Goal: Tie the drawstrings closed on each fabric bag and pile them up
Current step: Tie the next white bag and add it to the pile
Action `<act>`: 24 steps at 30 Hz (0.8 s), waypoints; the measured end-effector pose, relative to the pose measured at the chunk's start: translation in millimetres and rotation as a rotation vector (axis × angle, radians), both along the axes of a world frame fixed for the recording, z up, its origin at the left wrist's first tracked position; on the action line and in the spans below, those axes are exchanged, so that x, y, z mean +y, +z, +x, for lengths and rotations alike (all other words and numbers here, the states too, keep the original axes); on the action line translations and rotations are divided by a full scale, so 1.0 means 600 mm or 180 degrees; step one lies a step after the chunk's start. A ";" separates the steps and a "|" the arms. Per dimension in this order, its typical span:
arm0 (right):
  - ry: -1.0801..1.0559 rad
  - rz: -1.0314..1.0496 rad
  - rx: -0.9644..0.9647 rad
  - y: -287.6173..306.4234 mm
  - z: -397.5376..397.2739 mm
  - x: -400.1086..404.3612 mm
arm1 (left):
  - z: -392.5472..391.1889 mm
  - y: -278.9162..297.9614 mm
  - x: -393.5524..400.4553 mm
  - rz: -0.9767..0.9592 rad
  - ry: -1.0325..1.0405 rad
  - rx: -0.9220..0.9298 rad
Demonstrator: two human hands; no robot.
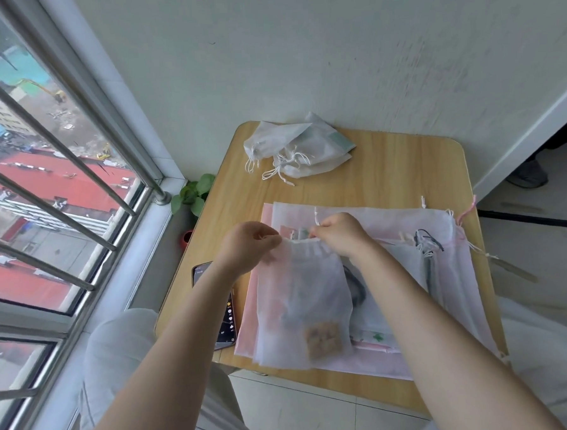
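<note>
We hold a sheer white bag point(304, 299) over the flat stack point(443, 288) at the tabletop's point(388, 163) near edge, left hand point(248, 249) and right hand point(340, 233) each pinching its gathered mouth, likely to cinch the drawstring. Tied bags point(292, 148) pile at the far-left corner.

— What do you see by your left knee?
— A phone point(226, 311), screen lit, lying at the table's point(388, 163) left edge.
— And past your table's far left corner?
— A plant point(194, 191) with green leaves, down by the wall point(299, 49), just beside the window point(44, 194); a red pot point(186, 240) shows below it.
— Through your window?
— Bars, red roofs, a yellow digger.
</note>
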State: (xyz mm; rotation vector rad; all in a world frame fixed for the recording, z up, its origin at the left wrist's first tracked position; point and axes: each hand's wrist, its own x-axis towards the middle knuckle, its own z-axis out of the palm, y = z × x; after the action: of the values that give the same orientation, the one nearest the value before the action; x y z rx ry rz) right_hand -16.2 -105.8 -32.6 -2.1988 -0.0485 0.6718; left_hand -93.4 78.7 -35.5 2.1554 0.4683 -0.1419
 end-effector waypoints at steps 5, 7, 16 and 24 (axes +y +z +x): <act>-0.0097 0.0149 -0.0017 -0.006 0.000 -0.001 | 0.005 -0.004 0.003 -0.0800 0.0957 -0.0296; -0.0164 0.0182 0.0002 -0.010 -0.001 -0.002 | 0.009 0.008 0.000 -0.2428 0.1677 -0.0402; -0.2830 0.2775 0.1522 0.001 -0.008 -0.009 | -0.001 -0.011 0.004 -0.4512 0.2796 -0.0290; -0.1850 0.1250 -0.0097 0.011 0.005 -0.025 | -0.017 -0.017 0.019 0.0146 0.1560 -0.0431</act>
State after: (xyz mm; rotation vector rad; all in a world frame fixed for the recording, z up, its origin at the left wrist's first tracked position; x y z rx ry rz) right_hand -13.0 -120.5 -26.2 -1.7200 0.3966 0.2689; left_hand -103.7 90.3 -45.9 2.0136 0.9077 0.2878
